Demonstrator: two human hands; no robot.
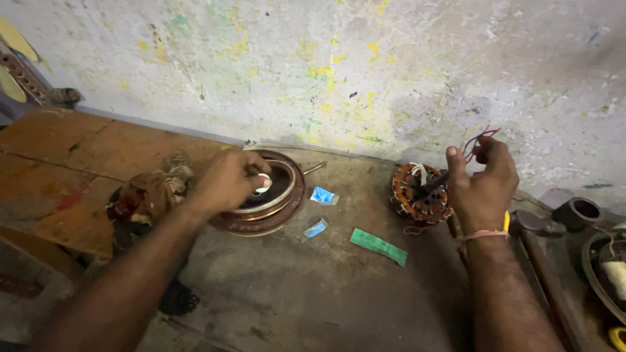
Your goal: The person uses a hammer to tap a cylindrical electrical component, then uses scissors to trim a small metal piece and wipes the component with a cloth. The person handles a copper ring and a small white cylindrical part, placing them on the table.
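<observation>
My left hand pinches a small white cap over the round metal housing, while my right hand grips thin red wires just beside the copper-wound stator. Bare table lies between them; the wall stands close behind.

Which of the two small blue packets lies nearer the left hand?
The upper blue packet, beside the round metal cover's rim; the lower blue packet lies farther from the left hand.
</observation>
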